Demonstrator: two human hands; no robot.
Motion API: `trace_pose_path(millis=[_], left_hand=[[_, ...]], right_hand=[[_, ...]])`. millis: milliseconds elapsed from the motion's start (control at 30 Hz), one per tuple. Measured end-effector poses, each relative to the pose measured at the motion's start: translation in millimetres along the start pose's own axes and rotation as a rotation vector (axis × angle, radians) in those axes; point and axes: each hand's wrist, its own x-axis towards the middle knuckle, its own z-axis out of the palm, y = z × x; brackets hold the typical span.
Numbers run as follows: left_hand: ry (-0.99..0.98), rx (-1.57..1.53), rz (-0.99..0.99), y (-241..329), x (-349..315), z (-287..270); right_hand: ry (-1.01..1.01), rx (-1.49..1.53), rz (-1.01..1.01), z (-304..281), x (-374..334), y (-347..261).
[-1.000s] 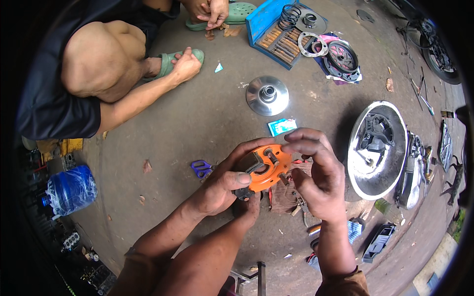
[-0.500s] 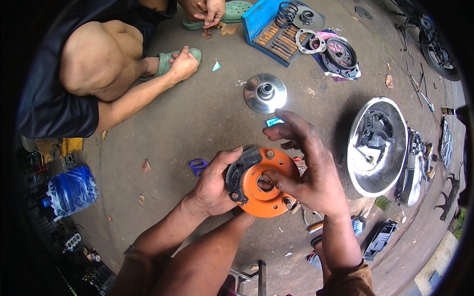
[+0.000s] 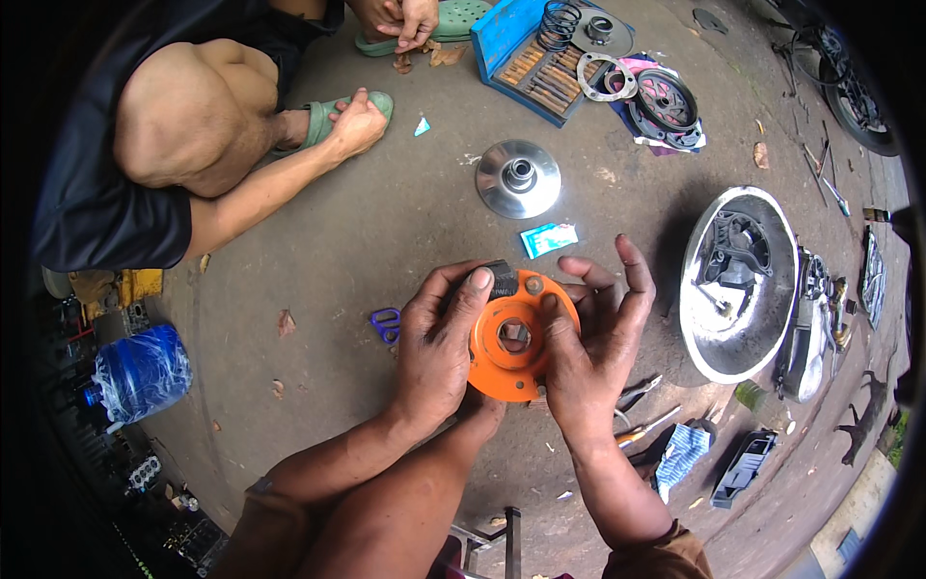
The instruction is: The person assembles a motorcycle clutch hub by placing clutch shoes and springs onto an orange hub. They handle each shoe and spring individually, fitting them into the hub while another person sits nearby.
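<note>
Between my hands is an orange clutch plate (image 3: 494, 381), round, with a hole in its middle and studs near the edge. A dark curved clutch shoe (image 3: 501, 280) sits along its upper left rim. My left hand (image 3: 434, 352) wraps the plate's left side, its thumb pressed on the shoe. On the opposite edge, my right hand (image 3: 588, 376) has its thumb on the orange face; some fingers stick up behind, raised off it. Just beyond lies a blue and white packet (image 3: 549, 239). Farther off rests a shiny metal disc (image 3: 497, 188) with a central hub.
At right stands a metal basin (image 3: 691, 333) holding a dark part. A blue toolbox (image 3: 498, 41) with a coil spring is at the far side. Another person's hand (image 3: 361, 126) rests by a green clog. Pliers (image 3: 637, 391) and a striped cloth (image 3: 683, 454) lie near my right forearm.
My left thumb has come over onto the clutch shoe. The plate has turned and risen slightly; my right thumb has left the centre hole for the plate's right side. The packet is now uncovered.
</note>
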Motion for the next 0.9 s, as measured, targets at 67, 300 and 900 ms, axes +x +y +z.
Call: trace_pose_path(millis=[67,300,900], left_hand=[[0.042,-0.015,0.018,2.3,-2.6,1.1],[0.116,-0.091,0.062,5.1,-1.3,5.0],[-0.168,0.217,0.075,1.7,-1.2,-4.9]], right_hand=[[0.056,0.050,0.006,5.2,-2.9,-0.6],[0.133,0.045,-0.073,14.8,-7.3,-3.4],[0.076,0.005,0.083,-4.1,-0.9,-5.1]])
